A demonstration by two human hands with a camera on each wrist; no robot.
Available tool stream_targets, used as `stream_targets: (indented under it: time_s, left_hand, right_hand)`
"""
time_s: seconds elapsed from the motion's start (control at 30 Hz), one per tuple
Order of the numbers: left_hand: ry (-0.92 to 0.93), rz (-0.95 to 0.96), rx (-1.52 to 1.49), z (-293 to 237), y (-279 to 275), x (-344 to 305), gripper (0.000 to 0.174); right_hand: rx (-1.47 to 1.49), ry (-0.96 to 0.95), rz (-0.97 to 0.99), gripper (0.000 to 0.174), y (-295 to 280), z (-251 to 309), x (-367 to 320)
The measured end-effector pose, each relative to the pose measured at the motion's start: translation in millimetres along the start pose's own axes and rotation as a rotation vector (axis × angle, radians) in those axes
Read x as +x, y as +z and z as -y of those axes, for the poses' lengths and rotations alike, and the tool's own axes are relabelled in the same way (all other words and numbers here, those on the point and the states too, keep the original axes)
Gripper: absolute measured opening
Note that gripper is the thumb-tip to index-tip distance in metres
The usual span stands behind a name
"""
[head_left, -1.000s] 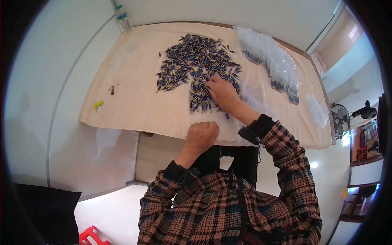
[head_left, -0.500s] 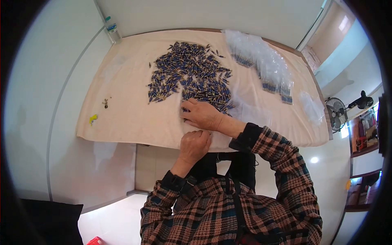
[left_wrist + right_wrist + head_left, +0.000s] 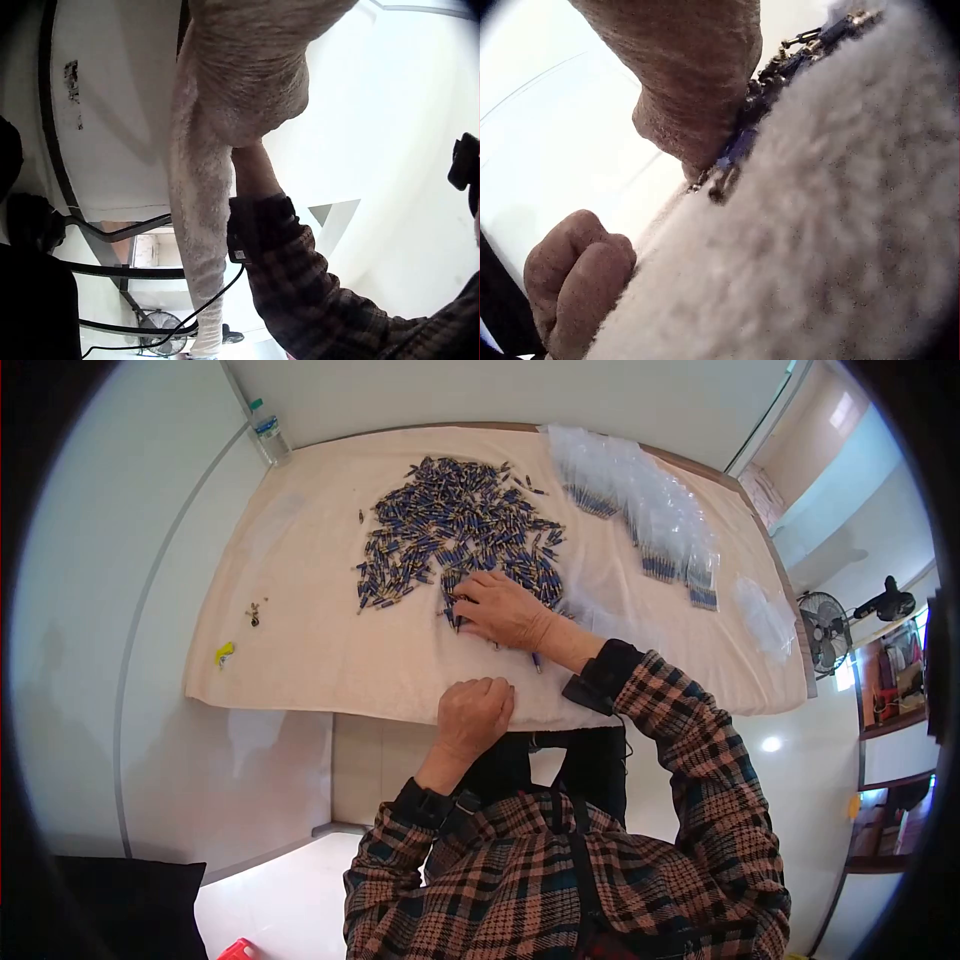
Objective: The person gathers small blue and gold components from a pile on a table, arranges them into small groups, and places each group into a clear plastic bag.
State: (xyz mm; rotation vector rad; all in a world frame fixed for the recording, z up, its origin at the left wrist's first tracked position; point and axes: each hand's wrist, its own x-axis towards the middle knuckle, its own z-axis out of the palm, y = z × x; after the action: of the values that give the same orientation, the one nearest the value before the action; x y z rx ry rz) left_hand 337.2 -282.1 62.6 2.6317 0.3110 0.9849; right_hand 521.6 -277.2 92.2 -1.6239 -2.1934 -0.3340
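Note:
A wide pile of small blue-and-gold stick-shaped pieces [image 3: 450, 510] lies on a cream cloth [image 3: 300, 650]. My right hand [image 3: 505, 613] is over the pile's near edge, its fingers reaching left across the pieces with gaps between them. In the right wrist view, blue and gold pieces [image 3: 742, 142] show right under that hand. My left hand [image 3: 475, 712] rests at the cloth's front edge, below the pile. The right wrist view shows its fingers curled in with the thumb against them, and nothing sticks out of the fist. Its palm is hidden.
Clear plastic bags [image 3: 625, 480] with rows of similar pieces lie at the back right. Another clear bag [image 3: 765, 618] lies by the right edge. A water bottle [image 3: 268, 432] stands at the back left corner. A yellow item [image 3: 224, 652] lies at the left; a fan [image 3: 825, 635] stands beyond the table.
My right hand went from the pile down close to the left hand, then back up onto the pile's near edge. The left hand stays at the front edge. The head view has shifted.

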Motion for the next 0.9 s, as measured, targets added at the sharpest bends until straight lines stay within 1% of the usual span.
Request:
stream_targets:
  time_s: [0.1,0.2,0.23,0.33,0.37,0.47,0.5,0.6,0.63,0.73,0.77,0.8,0.87,0.9]
  left_hand:
    - [0.005,-0.009,-0.001,2,0,4,0.021]
    - [-0.007,0.017,-0.007,0,0,-4,0.022]
    - [-0.008,0.015,0.0,1,0,-3,0.021]
    - [0.002,-0.003,-0.003,-2,1,0,0.021]
    - [0.003,-0.013,-0.008,-1,0,1,0.021]
    - [0.002,-0.02,-0.009,0,-1,1,0.021]
    - [-0.002,-0.014,-0.009,0,-1,1,0.021]
    - [0.0,0.009,0.006,-2,-1,0,0.02]
    - [0.0,0.024,0.028,-3,-2,-1,0.02]
    - [0.012,0.029,0.027,-1,-1,-2,0.019]
    - [0.01,0.016,0.003,-1,0,-3,0.018]
    - [0.011,0.003,-0.019,0,2,-2,0.017]
    - [0.021,0.025,-0.017,1,-1,2,0.017]
    - [0.014,0.044,-0.017,-1,-2,1,0.017]
  right_hand:
    - [0.003,0.002,-0.024,0.023,0,-15,3]
    - [-0.114,0.151,0.007,0.024,0,-36,0]
    - [-0.116,0.156,0.01,0.024,0,-41,0]
    - [0.288,0.49,0.009,0.033,2,-52,5]
    - [0.285,0.488,0.003,0.033,6,-50,5]
    - [0.046,0.374,-0.218,0.038,25,-31,-2]
    - [0.043,0.376,-0.22,0.038,20,-22,-4]
    - [0.12,0.339,-0.041,0.048,5,7,-17]
    - [0.118,0.347,-0.044,0.048,1,15,-22]
    - [0.166,0.218,0.014,0.045,-9,29,-38]
    - [0.159,0.228,0.007,0.045,-12,35,-45]
    - [0.132,0.197,-0.006,0.041,-14,42,-52]
    - [0.085,0.136,-0.032,0.033,-16,51,-62]
    - [0.086,0.148,-0.036,0.033,-16,50,-65]
